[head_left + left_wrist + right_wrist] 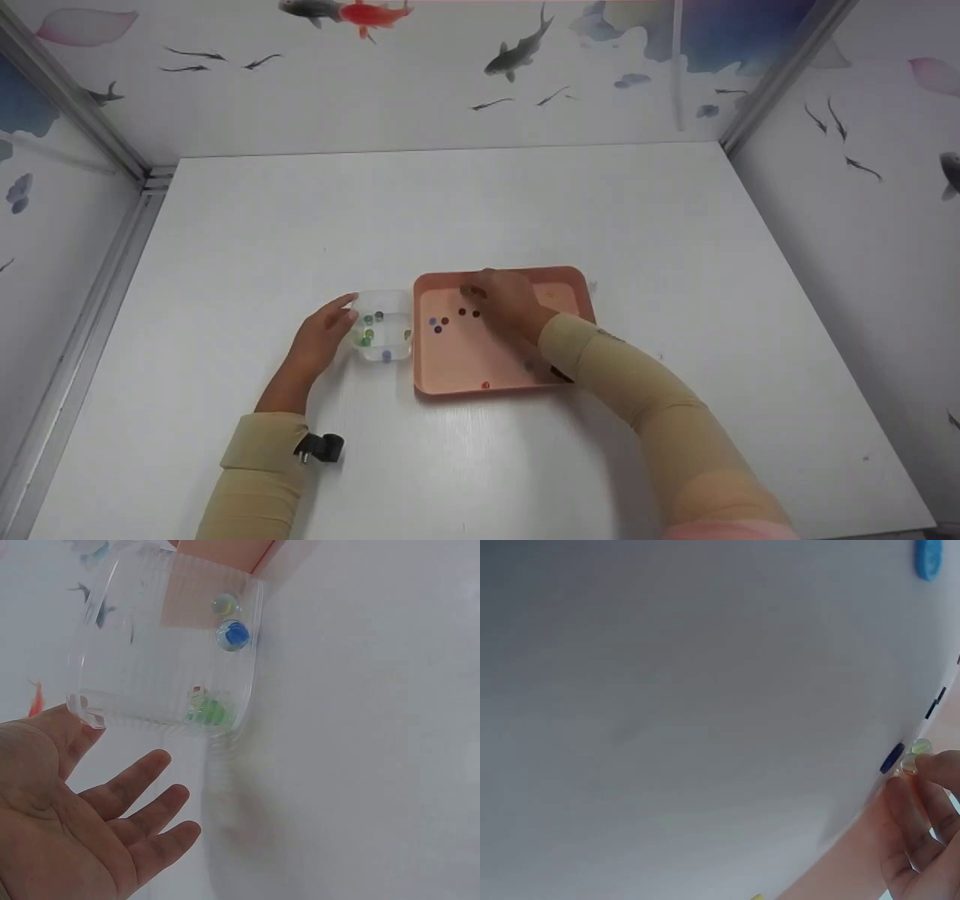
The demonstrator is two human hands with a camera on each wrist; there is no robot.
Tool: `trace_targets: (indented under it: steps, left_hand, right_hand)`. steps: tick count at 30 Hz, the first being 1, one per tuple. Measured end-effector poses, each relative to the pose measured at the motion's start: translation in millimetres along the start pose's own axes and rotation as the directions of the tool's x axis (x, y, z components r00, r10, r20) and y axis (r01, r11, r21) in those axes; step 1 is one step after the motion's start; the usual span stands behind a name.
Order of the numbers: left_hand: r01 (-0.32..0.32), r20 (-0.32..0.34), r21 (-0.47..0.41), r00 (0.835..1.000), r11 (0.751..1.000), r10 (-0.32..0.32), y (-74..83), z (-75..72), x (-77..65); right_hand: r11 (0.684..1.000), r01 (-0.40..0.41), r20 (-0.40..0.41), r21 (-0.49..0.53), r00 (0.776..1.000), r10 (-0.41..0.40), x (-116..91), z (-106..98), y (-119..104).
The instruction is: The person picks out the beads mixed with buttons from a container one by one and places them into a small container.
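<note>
A clear plastic container (384,298) holds several glass marbles, among them a blue one (233,634) and a green one (212,712). Beside its left wall is my left hand (319,337), fingers loosely spread, with a fingertip at the rim corner in the left wrist view. My right hand (510,300) is over the back part of an orange tray (465,364). In the right wrist view its thumb and fingertips pinch a clear marble (910,763). A second, greenish marble (922,746) shows right by the thumb tip, close to a dark blue disc (892,757).
Several small dark and blue discs (438,329) lie in the tray's left half, and a red piece (485,385) sits by its front edge. The tray stands just right of the container on a white table (450,210). Patterned panels (420,90) enclose the back and sides.
</note>
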State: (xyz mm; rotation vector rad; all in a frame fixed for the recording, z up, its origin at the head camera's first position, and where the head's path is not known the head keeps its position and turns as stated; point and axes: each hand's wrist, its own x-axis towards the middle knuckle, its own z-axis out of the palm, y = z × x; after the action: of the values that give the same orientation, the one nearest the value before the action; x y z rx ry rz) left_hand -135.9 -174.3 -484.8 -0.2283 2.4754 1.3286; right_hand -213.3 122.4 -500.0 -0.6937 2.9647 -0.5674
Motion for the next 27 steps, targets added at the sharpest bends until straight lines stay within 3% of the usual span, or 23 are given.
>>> trace_targets:
  steps: [4, 7, 27]
  left_hand:
    - [0.009, -0.002, -0.012, 1.000, 1.000, -0.009, 0.2, -0.3, -0.4]
    - [0.009, -0.002, -0.016, 1.000, 1.000, -0.009, 0.6, -0.4, -0.8]
    - [0.019, 0.005, -0.013, 1.000, 1.000, -0.019, 2.6, -0.1, -1.1]
  right_hand:
    - [0.996, 0.084, -0.063, -0.018, 0.994, -0.085, -1.1, 2.2, 2.0]
    - [0.995, 0.104, -0.075, -0.001, 0.992, -0.104, -2.2, 3.6, 4.0]
    - [0.995, 0.094, -0.034, -0.030, 0.995, -0.095, -2.6, 2.2, 3.1]
